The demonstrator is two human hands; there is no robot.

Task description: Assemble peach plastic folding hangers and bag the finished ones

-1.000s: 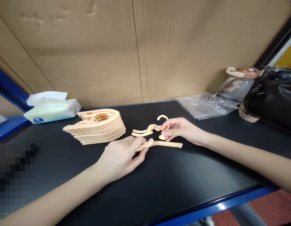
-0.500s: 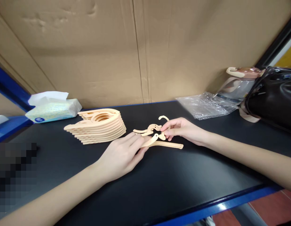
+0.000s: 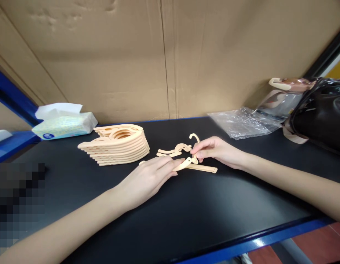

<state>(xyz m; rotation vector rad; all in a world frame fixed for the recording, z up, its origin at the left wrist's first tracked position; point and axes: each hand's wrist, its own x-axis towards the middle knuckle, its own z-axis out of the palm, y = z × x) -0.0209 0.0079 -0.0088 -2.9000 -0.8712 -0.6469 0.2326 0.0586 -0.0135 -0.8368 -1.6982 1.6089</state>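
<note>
A peach plastic folding hanger [image 3: 198, 168] lies in pieces on the black table top [image 3: 203, 205]. My left hand [image 3: 147, 179] pinches one arm of it, lifting that arm's end off the table. My right hand [image 3: 214, 151] pinches the hook piece [image 3: 194, 137] at the hanger's middle joint. Just behind lie loose hanger parts [image 3: 174, 150]. A stack of several folded hangers [image 3: 117, 145] of the same colour stands to the left of my hands.
A tissue pack [image 3: 64, 123] sits at the back left. Crumpled clear plastic [image 3: 241, 123], a clear bottle with a pink lid [image 3: 282, 95] and a black bag [image 3: 321, 113] fill the back right. A cardboard wall stands behind; the table's blue edge [image 3: 269, 244] runs in front.
My left hand has slid right and raised the hanger arm's end toward the middle joint. My right hand has kept its pinch on the hook piece and barely moved.
</note>
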